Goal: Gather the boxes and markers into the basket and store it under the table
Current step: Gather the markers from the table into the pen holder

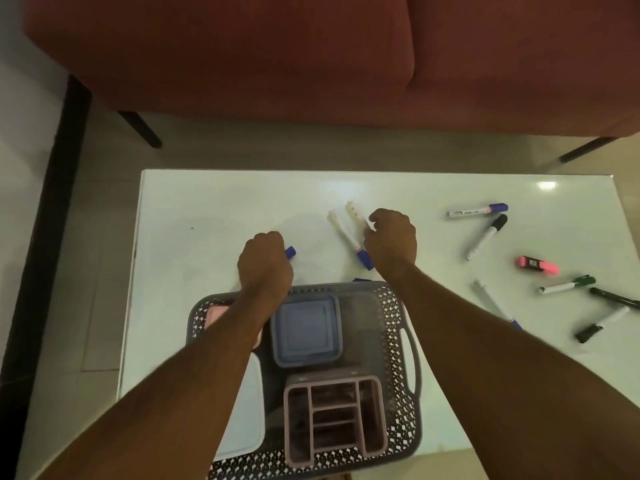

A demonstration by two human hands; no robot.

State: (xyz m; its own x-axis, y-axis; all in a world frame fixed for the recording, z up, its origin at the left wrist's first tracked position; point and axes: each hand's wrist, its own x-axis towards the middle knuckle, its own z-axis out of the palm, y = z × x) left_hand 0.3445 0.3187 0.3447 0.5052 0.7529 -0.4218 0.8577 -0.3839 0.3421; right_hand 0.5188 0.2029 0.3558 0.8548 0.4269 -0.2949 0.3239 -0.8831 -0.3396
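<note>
A: While I look down over both forearms, what sits nearest?

B: I see the grey lattice basket [398, 355] at the near edge of the pale table [207, 209]. Inside it, nearest me, stands a brown divided organizer [334, 419]; a pale blue lid [247, 410] lies to its left under my left forearm, a blue box [306, 329] sits behind it, and a pink box [216, 315] shows in the far left corner.

A: And the hands?

B: My left hand [265, 263] is just past the basket's far rim, closed in a fist around a marker; only its blue cap [290, 252] pokes out to the right. My right hand [391, 242] is curled over a cream marker [355, 213] whose long axis runs away from me, leaning left; I cannot tell whether the fingers actually pinch it.

A: Anything beside it?

B: A white marker with a blue cap [349, 239] lies nearly parallel, cap toward me.

A: Further right?

B: Loose markers, well apart: a pink highlighter [538, 265], a green-capped marker [568, 285], a black-capped marker [486, 236] on a diagonal, and farthest, a blue-capped marker [478, 211] lying almost crosswise. Beyond the table stands a red sofa [242, 57].
</note>
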